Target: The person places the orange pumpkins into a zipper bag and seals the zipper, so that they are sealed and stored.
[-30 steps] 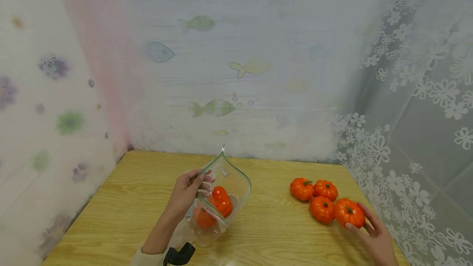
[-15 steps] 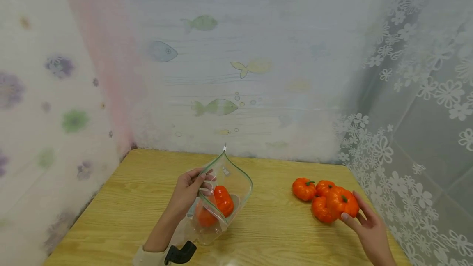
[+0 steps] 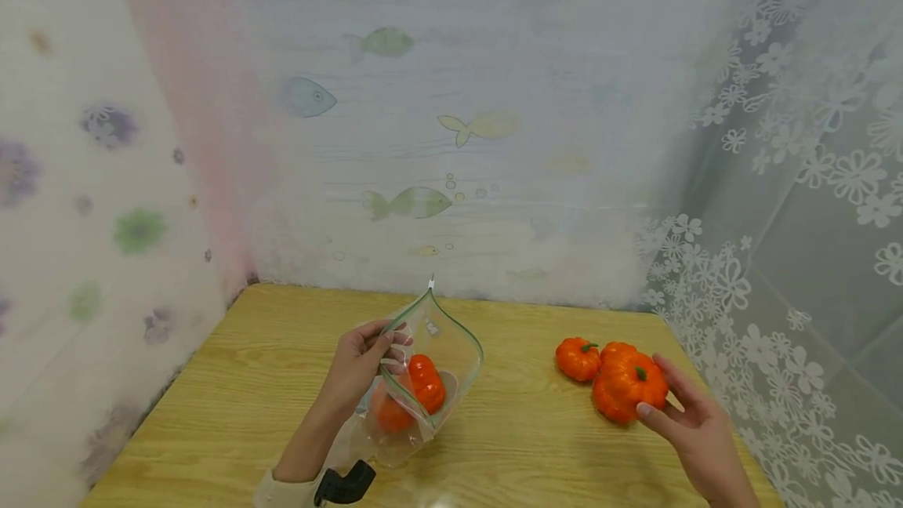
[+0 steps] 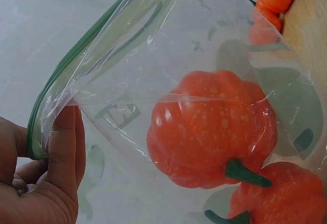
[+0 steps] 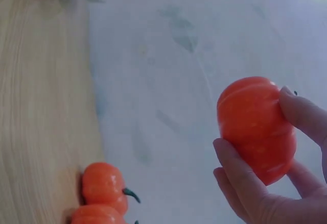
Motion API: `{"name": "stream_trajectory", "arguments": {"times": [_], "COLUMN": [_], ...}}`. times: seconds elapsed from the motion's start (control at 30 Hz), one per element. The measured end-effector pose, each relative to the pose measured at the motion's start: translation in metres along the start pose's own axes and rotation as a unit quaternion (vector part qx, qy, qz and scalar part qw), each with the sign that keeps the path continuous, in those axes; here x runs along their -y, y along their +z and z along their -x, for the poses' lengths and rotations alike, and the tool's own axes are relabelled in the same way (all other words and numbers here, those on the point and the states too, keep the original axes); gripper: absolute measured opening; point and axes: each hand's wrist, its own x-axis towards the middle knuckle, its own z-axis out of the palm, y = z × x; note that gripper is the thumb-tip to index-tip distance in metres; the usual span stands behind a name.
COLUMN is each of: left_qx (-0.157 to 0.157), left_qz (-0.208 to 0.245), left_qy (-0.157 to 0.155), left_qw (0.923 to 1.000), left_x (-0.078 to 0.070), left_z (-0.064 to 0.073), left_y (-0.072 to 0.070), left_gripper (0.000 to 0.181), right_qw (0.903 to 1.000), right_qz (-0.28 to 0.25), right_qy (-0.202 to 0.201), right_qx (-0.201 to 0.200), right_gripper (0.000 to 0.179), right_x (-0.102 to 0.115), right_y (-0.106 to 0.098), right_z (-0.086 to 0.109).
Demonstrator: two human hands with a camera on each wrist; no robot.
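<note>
My left hand [image 3: 360, 363] pinches the green-edged mouth of a clear zip bag [image 3: 462, 335], which gapes upward. Inside the bag are two orange toy pumpkins, one upper [image 3: 427, 384] and one lower [image 3: 392, 415]; the left wrist view shows the larger-looking pumpkin [image 4: 209, 122] through the plastic, its green stem downward. My right hand [image 3: 698, 429] grips another orange pumpkin [image 5: 255, 127] between thumb and fingers, held above the table. Behind it, two pumpkins are partly covered in the head view; a third pumpkin [image 3: 577, 359] sits just left of them.
The wooden table [image 3: 508, 445] runs back to a pale sheet [image 3: 494, 241] printed with fish. A flowered curtain [image 3: 727, 288] hangs along the right edge, and another patterned sheet [image 3: 127, 273] lines the left. A black device [image 3: 344, 484] sits at my left wrist.
My right hand has lifted its pumpkin off the table and moved it left, in front of the others. The left hand and bag stay almost still.
</note>
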Motion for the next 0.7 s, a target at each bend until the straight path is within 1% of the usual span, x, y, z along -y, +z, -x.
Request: {"name": "stream_trajectory", "arguments": {"times": [0.07,0.23,0.33,0.43,0.53,0.63,0.7], "left_qx": [0.002,0.007,0.010,0.014,0.013,0.013,0.014], "left_qz": [0.002,0.001,0.002,0.004,0.004,0.004,0.005], "left_qy": [0.004,0.005,0.001,-0.002,-0.003,-0.004,-0.002], "left_qw": [1.0000,1.0000,0.9999,0.9999,0.9999,0.9999,0.9999], "left_x": [0.000,0.001,0.000,-0.001,-0.001,0.000,0.001], "left_z": [0.000,0.000,0.000,0.000,-0.001,-0.002,-0.003], "left_y": [0.001,0.001,0.001,0.001,0.001,0.000,0.000], "left_gripper": [0.031,0.031,0.032,0.033,0.033,0.032,0.032], "right_qw": [0.9999,0.9987,0.9969,0.9950,0.9940,0.9944,0.9949], "right_qz": [-0.007,-0.015,-0.004,0.019,0.027,0.014,0.007], "right_qy": [0.001,0.027,0.049,0.065,0.063,0.049,0.042], "right_qx": [0.012,0.040,0.061,0.072,0.085,0.093,0.091], "right_gripper": [0.073,0.073,0.074,0.074,0.072,0.070,0.069], "right_x": [0.000,-0.003,-0.001,0.001,0.002,0.001,0.001], "right_y": [0.002,0.011,0.020,0.032,0.044,0.054,0.060], "right_z": [0.000,0.002,0.003,0.005,0.007,0.009,0.010]}}
